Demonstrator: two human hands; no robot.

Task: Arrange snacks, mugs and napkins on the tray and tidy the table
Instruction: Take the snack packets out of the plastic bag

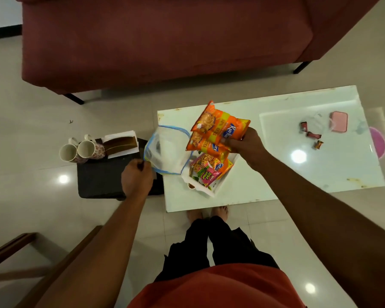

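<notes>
- Two glossy, crinkled orange snack packets [218, 130] are held in the air above the left end of the table, just over the tray; the right hand [245, 145] grips their lower edges, fingers curled round them.
- The left hand [137, 176] pinches the blue-edged rim of a limp clear plastic bag [167, 150], whose mouth gapes beside the packets.
- The white rectangular tray [209, 193] lies on the table and holds a pink-and-green packet [206, 174] and another orange one.
- Two floral ceramic mugs [79, 151] and a brown napkin holder [120, 144] with white napkins sit on a dark padded stool [98, 181].
- Small wrapped sweets [310, 133] and a pink box [339, 121] lie further along the shiny white table [320, 174].
- A maroon sofa [165, 41] stands beyond.
</notes>
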